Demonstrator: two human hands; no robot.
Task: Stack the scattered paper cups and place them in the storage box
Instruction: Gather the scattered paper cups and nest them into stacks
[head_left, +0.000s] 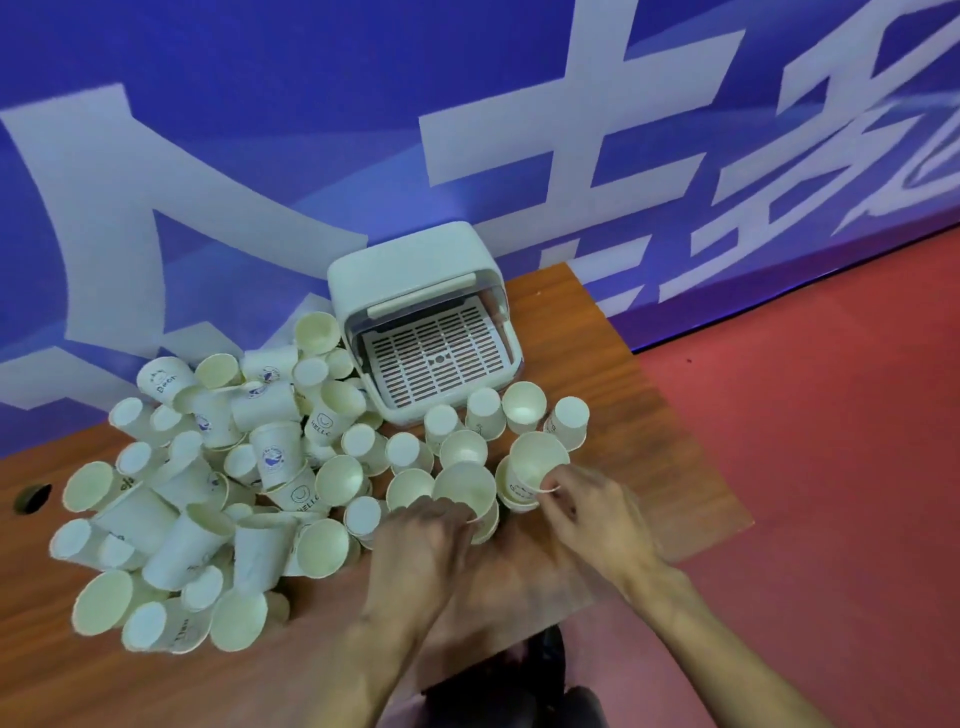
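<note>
Wooden table (36, 639): brown top running from the left edge to a corner on the right; a dark round hole (32, 497) sits near its left edge
Cup pile (208, 467): pale paper cups heaped over the left half of the table, some on their sides, some mouth up, some bottom up; several carry "HELLO" or a blue mark; the heap reaches back to the blue wall (260, 104) with its large white characters
Storage box (415, 270): white, at the table's back edge against the wall, just right of the pile, with its lid raised and a slotted tray (436, 358) showing inside
Loose cups (485, 410): a short row standing just in front of the box, some upside down, some mouth up
Left hand (421, 540): forearm enters from the bottom centre, back of the hand upward, fingers curled round the side of an upright cup (467, 488) – a second rim shows just under it
Right hand (592, 512): forearm enters from the lower right; thumb and fingers pinch the base of a tilted cup (537, 460), mouth turned toward the box, held over the mouth of another cup (511, 493); whether the two touch I cannot tell
Red floor (831, 467): to the right of the table
</note>
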